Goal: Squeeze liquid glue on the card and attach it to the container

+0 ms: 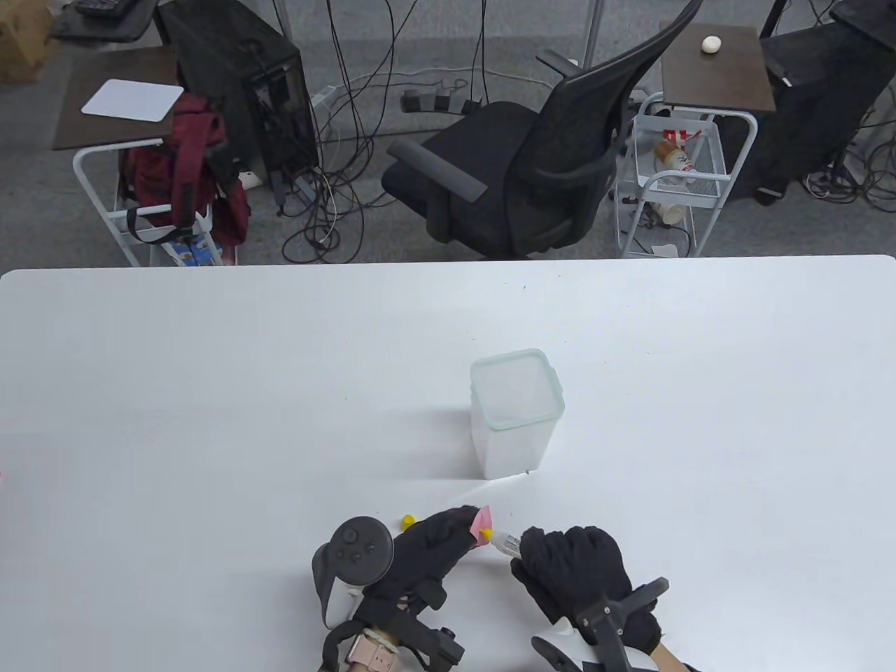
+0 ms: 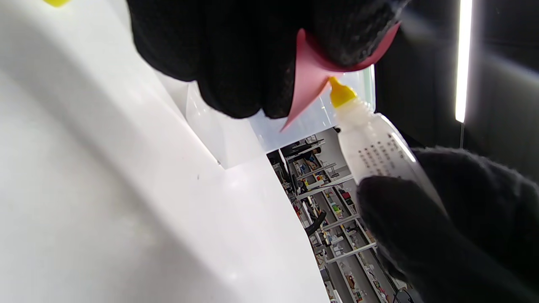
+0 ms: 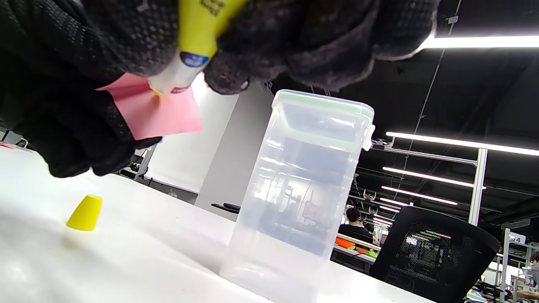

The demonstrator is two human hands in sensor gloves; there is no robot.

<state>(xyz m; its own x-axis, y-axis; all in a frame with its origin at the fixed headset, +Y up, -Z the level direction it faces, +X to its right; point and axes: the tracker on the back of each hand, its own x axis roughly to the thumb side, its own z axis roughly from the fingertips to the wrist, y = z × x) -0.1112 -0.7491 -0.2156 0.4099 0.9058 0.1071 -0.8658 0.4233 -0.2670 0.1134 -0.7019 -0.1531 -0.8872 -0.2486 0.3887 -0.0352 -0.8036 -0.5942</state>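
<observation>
1. The left hand pinches a pink card in its grip, held above the tabletop near the front edge.
2. The right hand grips a glue bottle; its yellow nozzle touches the card.
3. The clear container stands upright, lidless, just beyond both hands and apart from them, with open white surface on every side of it.
4. A yellow cap lies on the tabletop beside the left hand.
5. The left wrist view shows the card bent into a curve between the fingers; the table view shows only a pink corner.
6. The right wrist view shows the cap standing on its wide end and the container's green-edged rim.
</observation>
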